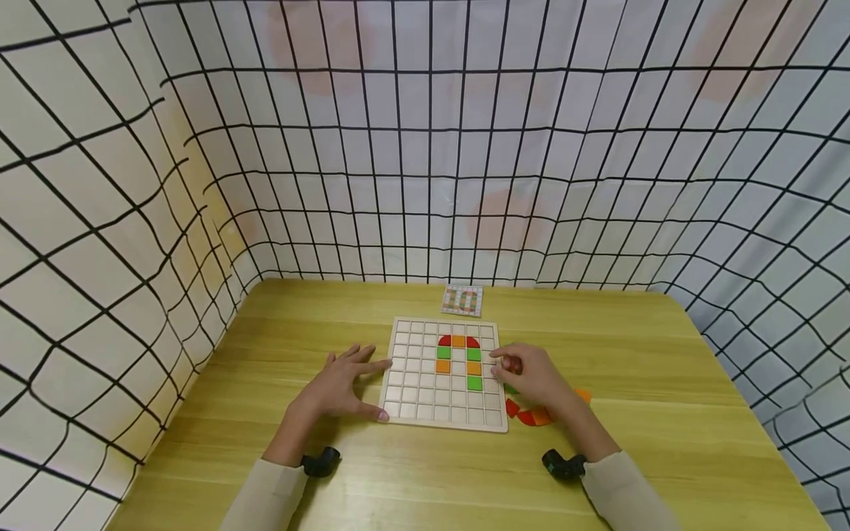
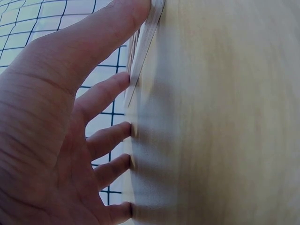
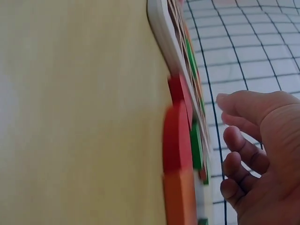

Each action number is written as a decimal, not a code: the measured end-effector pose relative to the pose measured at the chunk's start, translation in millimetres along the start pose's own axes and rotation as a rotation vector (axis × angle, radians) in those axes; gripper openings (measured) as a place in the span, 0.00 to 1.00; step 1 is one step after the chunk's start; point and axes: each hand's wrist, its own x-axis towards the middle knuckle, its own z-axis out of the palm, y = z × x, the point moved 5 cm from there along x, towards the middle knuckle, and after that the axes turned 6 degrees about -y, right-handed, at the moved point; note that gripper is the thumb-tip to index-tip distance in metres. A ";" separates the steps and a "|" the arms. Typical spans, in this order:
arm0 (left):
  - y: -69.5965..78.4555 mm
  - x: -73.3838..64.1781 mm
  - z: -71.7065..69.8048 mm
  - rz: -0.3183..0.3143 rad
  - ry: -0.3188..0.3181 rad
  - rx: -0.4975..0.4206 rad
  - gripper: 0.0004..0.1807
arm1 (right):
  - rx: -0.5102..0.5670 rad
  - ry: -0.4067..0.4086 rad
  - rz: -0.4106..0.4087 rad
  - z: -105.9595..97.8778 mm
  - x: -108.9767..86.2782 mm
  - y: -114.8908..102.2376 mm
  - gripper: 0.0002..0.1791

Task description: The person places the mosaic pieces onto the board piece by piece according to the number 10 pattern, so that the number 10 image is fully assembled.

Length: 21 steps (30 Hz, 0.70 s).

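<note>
A pale wooden grid board point(image 1: 415, 413) lies on the table, with several red, orange and green pieces set in its squares in an arch shape, among them a lower green square point(image 1: 474, 383). With fingers spread, my left hand point(image 1: 339, 387) touches the board's left edge with thumb and index finger; its other fingertips rest on the table in the left wrist view. Over the board's right edge hovers my right hand point(image 1: 534, 376), thumb and index finger apart, the other fingers loosely curled. Nothing shows between its fingers in the right wrist view point(image 3: 262, 154).
Loose pieces lie right of the board, partly under my right hand: a red piece point(image 1: 512, 408), a red curved piece point(image 3: 177, 140) and an orange piece point(image 3: 180, 197) among them. A small pattern card point(image 1: 462, 301) lies behind the board. Black-gridded netting point(image 1: 425, 155) surrounds the table.
</note>
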 end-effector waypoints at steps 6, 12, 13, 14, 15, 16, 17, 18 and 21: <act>0.1 1.1 0.5 -0.006 -0.001 0.002 0.55 | -0.004 0.039 0.030 -14.6 6.2 15.9 0.14; 0.2 1.0 1.2 -0.001 0.006 0.007 0.55 | -0.056 0.029 0.058 -20.5 8.5 25.3 0.13; 0.0 1.1 1.2 -0.004 0.005 0.008 0.55 | -0.068 0.025 0.059 -21.1 8.2 25.9 0.13; -0.1 1.1 1.0 -0.005 0.005 0.009 0.55 | -0.079 0.022 0.060 -21.6 7.6 26.3 0.13; 0.1 0.9 0.8 -0.004 0.006 0.010 0.55 | -0.087 0.019 0.061 -22.0 6.9 26.7 0.13; 0.1 0.8 0.5 -0.005 0.005 0.010 0.55 | -0.094 0.017 0.064 -22.3 6.0 27.1 0.13; 0.1 0.8 0.3 -0.006 0.003 0.011 0.55 | -0.102 0.017 0.066 -22.6 5.1 27.6 0.13; 0.0 0.6 0.1 -0.008 0.002 0.012 0.56 | -0.105 0.017 0.067 -22.9 4.1 28.3 0.13; -0.2 0.3 0.0 -0.010 0.002 0.011 0.56 | -0.110 0.023 0.074 -24.2 1.2 31.3 0.13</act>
